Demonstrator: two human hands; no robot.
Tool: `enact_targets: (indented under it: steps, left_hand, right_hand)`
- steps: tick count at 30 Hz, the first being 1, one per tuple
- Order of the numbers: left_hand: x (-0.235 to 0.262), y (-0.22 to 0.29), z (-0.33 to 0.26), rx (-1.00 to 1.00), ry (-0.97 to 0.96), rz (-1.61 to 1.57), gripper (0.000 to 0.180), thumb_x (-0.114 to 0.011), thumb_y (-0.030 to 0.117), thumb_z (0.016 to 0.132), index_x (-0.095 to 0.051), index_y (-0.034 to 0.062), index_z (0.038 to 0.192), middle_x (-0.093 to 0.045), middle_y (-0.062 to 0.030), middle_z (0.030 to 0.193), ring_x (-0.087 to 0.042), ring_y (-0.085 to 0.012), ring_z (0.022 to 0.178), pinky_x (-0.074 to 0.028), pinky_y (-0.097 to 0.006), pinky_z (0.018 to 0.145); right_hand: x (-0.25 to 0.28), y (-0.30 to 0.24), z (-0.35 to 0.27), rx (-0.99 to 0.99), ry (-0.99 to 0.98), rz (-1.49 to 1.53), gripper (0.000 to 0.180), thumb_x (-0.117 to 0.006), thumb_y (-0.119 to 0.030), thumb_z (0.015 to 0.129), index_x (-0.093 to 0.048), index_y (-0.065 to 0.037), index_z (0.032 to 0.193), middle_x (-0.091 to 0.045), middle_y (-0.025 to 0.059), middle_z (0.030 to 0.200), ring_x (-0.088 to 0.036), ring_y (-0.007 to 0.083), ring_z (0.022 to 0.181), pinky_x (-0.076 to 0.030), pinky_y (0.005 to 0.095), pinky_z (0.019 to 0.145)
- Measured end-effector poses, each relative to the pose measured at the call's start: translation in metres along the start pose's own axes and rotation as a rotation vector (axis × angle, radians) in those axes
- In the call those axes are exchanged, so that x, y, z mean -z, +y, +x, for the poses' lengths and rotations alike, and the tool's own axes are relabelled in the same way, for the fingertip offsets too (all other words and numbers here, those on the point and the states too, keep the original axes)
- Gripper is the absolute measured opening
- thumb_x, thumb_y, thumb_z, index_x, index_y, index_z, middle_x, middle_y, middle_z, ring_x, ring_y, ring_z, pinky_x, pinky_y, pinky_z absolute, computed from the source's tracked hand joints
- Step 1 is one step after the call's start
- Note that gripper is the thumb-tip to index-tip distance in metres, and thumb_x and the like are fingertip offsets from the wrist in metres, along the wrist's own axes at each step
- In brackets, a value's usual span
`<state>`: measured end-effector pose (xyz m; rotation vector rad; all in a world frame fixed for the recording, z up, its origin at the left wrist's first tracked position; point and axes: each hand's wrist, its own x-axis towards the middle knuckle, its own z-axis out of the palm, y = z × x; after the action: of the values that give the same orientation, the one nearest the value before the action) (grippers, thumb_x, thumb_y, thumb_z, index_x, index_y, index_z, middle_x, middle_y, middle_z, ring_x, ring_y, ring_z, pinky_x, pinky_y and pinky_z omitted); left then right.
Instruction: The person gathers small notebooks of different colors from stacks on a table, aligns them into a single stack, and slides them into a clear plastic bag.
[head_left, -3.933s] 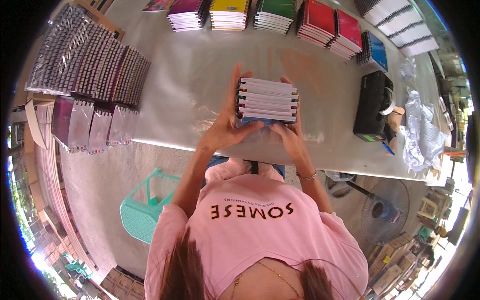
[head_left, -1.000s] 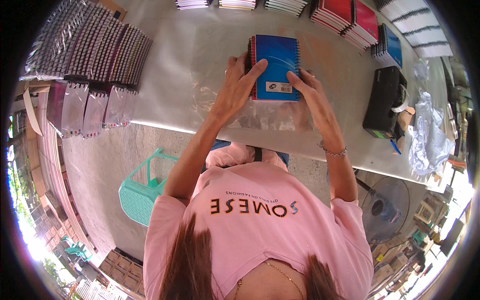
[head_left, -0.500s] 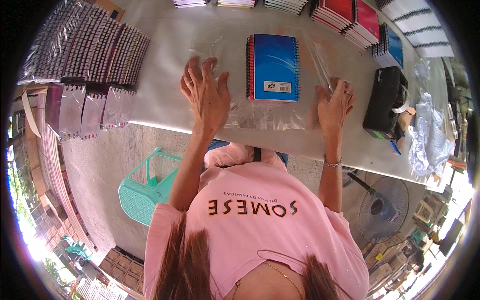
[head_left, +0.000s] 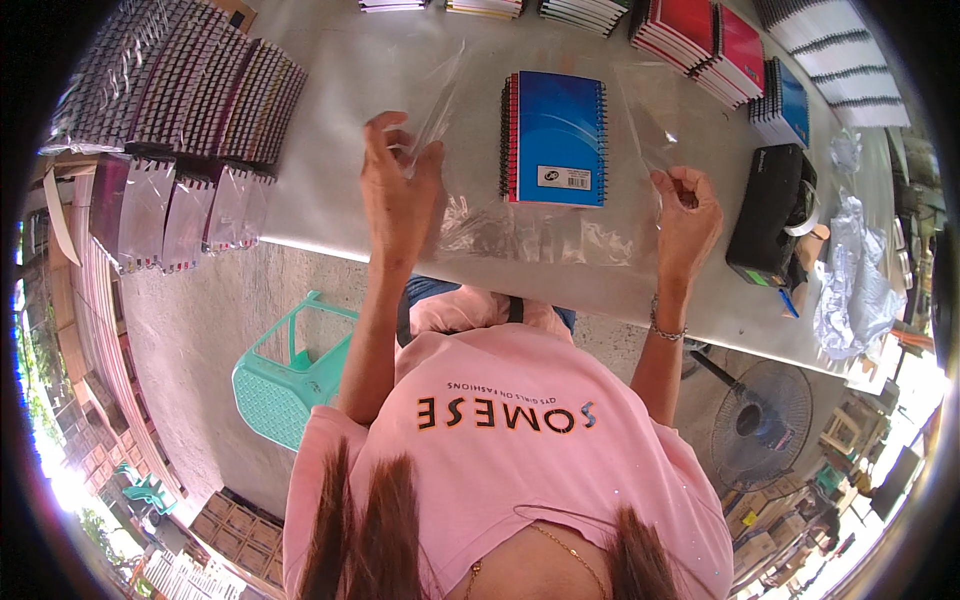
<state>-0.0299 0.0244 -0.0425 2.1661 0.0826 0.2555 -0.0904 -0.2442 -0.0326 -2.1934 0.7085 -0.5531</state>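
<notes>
Pinching the clear plastic bag (head_left: 520,225) at both sides, your left hand (head_left: 398,190) and right hand (head_left: 685,215) hold its edges. Inside, the blue notebook stack (head_left: 555,138) sits upper middle. Bare table (head_left: 330,190) shows left of your left hand.

A stack of spiral notebooks (head_left: 555,138) lies on the counter (head_left: 330,190), inside a clear plastic bag (head_left: 530,235) whose edges the left hand (head_left: 398,190) and right hand (head_left: 686,218) pinch on either side. Bagged notebook packs (head_left: 180,150) lie to the left, a tape dispenser (head_left: 770,215) to the right. More notebook stacks (head_left: 700,35) line the far edge, and a plastic stool (head_left: 285,375) stands on the floor below the counter.
</notes>
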Motion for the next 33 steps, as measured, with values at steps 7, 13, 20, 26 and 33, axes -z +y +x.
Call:
enact_targets:
  steps: [7, 13, 20, 26, 33]
  left_hand:
    - [0.013, -0.029, 0.011, 0.075, -0.044, -0.236, 0.036, -0.063, 0.0, 0.084, -0.05, 0.0048, 0.117, -0.07, -0.0105, 0.081, -0.067, -0.0145, 0.075, -0.051, -0.026, 0.067]
    - [0.004, -0.007, 0.0, -0.049, 0.097, -0.185, 0.007, -0.057, 0.001, 0.09, -0.061, 0.0017, 0.096, -0.068, -0.0123, 0.079, -0.067, -0.0203, 0.07, -0.051, -0.027, 0.063]
    - [0.006, -0.023, 0.005, -0.46, 0.197, 0.159, 0.006, -0.058, 0.003, 0.089, -0.063, 0.0017, 0.093, -0.064, -0.0123, 0.09, -0.061, -0.0272, 0.069, -0.048, -0.036, 0.062]
    - [0.004, -0.012, -0.002, -0.176, 0.096, 0.065, 0.01, -0.059, 0.005, 0.09, -0.064, 0.0036, 0.098, -0.064, -0.0107, 0.087, -0.061, -0.0263, 0.07, -0.048, -0.036, 0.062]
    - [0.007, -0.005, -0.003, -0.224, 0.109, 0.226, 0.012, -0.064, 0.009, 0.087, -0.065, 0.0055, 0.099, -0.066, -0.0077, 0.081, -0.062, -0.0218, 0.071, -0.048, -0.032, 0.065]
  right_hand:
    - [-0.008, 0.014, 0.0, 0.158, 0.083, 0.056, 0.006, -0.07, -0.005, 0.081, -0.066, 0.0, 0.082, -0.065, 0.009, 0.074, -0.058, 0.0143, 0.064, -0.046, 0.0275, 0.063]
    - [-0.008, 0.005, -0.004, 0.065, 0.088, -0.006, 0.007, -0.068, -0.005, 0.083, -0.066, 0.001, 0.087, -0.063, 0.0101, 0.078, -0.057, 0.017, 0.065, -0.044, 0.0293, 0.061]
    - [-0.01, 0.012, -0.005, 0.235, 0.097, -0.036, 0.005, -0.066, -0.003, 0.084, -0.067, 0.0, 0.088, -0.063, 0.0095, 0.078, -0.058, 0.0202, 0.066, -0.045, 0.0305, 0.063]
    - [-0.013, 0.001, -0.007, 0.155, 0.103, 0.048, 0.005, -0.066, -0.004, 0.082, -0.066, 0.0, 0.086, -0.061, 0.0111, 0.078, -0.058, 0.0234, 0.068, -0.047, 0.0342, 0.067]
    - [-0.015, 0.015, 0.0, 0.38, 0.151, -0.099, 0.006, -0.067, -0.007, 0.082, -0.065, -0.002, 0.084, -0.061, 0.0121, 0.081, -0.055, 0.0247, 0.07, -0.045, 0.0358, 0.064]
